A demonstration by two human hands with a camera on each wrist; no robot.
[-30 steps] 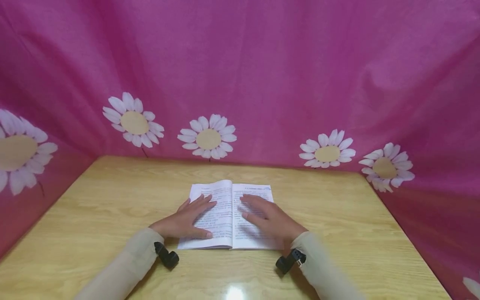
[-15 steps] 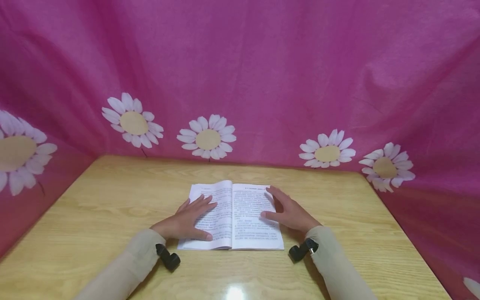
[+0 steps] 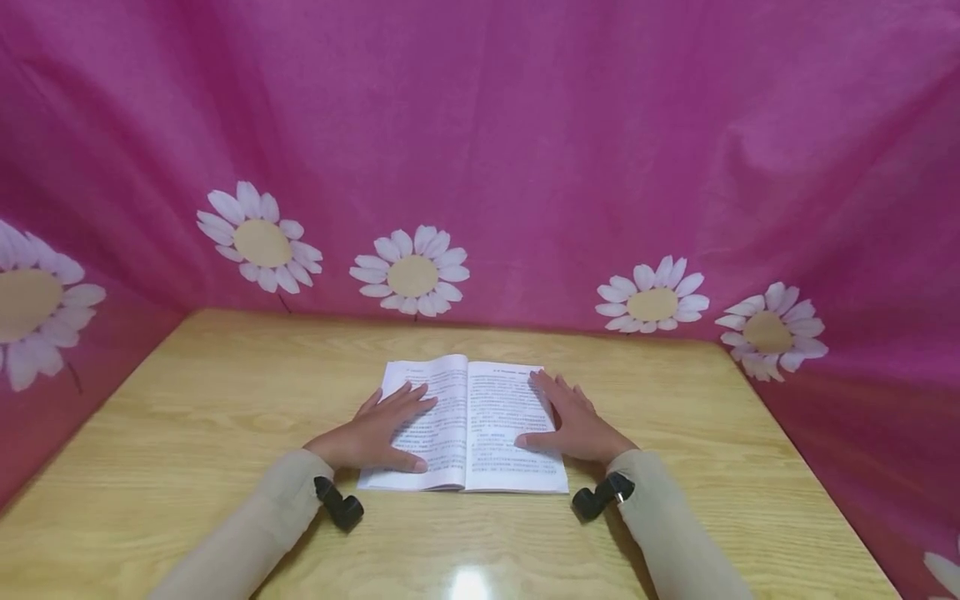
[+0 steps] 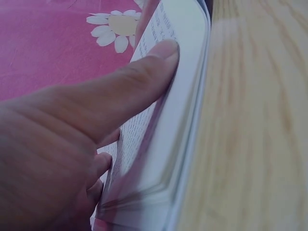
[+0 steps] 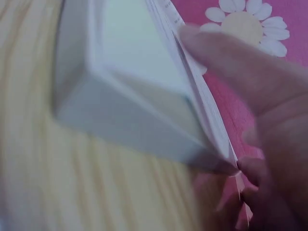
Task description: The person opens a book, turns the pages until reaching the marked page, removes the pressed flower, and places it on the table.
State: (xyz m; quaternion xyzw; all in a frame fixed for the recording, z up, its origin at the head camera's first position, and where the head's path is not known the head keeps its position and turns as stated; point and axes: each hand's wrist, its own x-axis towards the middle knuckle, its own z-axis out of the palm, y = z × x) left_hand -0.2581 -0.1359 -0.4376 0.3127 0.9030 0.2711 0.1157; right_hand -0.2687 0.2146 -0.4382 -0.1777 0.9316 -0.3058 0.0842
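Observation:
An open book [image 3: 495, 469] with printed pages lies on the table, its spine fold running away from me. Across the left page rests my left hand [image 3: 371, 435], fingers spread and thumb stretched toward the lower part of the page. In the left wrist view the thumb [image 4: 130, 89] lies on the page close to the book's near edge. My right hand [image 3: 581, 427] is at the outer edge of the right page, fingers extended and thumb over the print. The right wrist view shows that thumb [image 5: 231, 62] above the page and fingertips [image 5: 251, 169] at the book's corner.
A light wood-grain table [image 3: 225, 400] carries the book. Behind and at both sides hangs a pink cloth [image 3: 525, 167] with large white daisies. Each sleeve cuff bears a small black wrist camera [image 3: 345, 510].
My right hand has moved right, from over the middle of the right page to its outer edge, uncovering the print. My left hand has stayed on the left page.

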